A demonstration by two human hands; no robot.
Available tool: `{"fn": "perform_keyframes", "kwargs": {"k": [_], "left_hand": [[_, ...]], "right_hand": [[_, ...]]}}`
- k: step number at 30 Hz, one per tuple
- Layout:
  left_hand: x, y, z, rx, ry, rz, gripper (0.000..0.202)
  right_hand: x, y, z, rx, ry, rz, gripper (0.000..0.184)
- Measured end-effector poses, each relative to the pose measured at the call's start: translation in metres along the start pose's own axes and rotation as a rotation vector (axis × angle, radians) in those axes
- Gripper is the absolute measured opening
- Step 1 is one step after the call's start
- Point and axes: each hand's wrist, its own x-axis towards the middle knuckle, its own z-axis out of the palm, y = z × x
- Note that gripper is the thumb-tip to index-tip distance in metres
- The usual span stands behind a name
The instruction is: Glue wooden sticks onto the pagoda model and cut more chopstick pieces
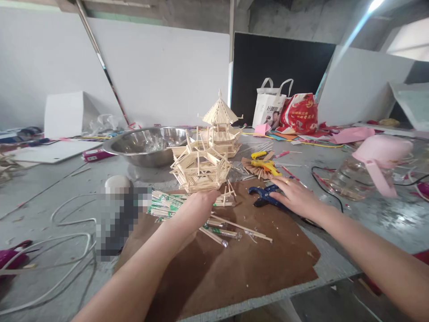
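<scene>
Your left hand (196,208) grips the wooden stick tower section (200,167). Right of it, your open right hand (295,197) rests on blue pliers (264,197). The white tote bag (271,107) print is unreadable.

Stick model (200,167) before bowl (147,145), left of glue gun (266,166).

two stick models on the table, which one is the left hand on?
The near, unroofed tiered wooden-stick model: the left hand grips its base. The far stick pagoda has a pointed roof and stands untouched beside the steel bowl.

Head view, down onto near worktable (368,232)
</scene>
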Motion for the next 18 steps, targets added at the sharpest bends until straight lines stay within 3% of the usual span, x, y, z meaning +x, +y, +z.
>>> {"fn": "perform_keyframes", "kwargs": {"k": [2,4,7,9,12,18], "left_hand": [[0.000,0.003,-0.001,-0.008,0.048,0.023,0.029],[0.001,0.006,-0.001,-0.020,0.122,-0.018,0.029],[0.001,0.010,-0.002,-0.033,0.201,-0.101,0.024],[0.001,0.011,-0.002,-0.049,0.208,-0.115,0.020],[0.001,0.010,0.000,-0.073,0.168,-0.106,0.020],[0.001,0.008,0.010,-0.098,0.131,-0.070,0.018]], "right_hand": [[0.021,-0.006,-0.011,0.010,0.002,-0.043,0.044],[0.046,-0.015,-0.019,-0.028,-0.080,-0.080,0.035],[0.085,-0.031,-0.021,-0.203,-0.268,-0.129,0.028],[0.104,-0.040,-0.017,-0.229,-0.314,-0.149,0.024],[0.120,-0.049,-0.010,-0.241,-0.377,-0.163,0.023],[0.127,-0.053,-0.003,-0.271,-0.491,-0.126,0.029]]}}
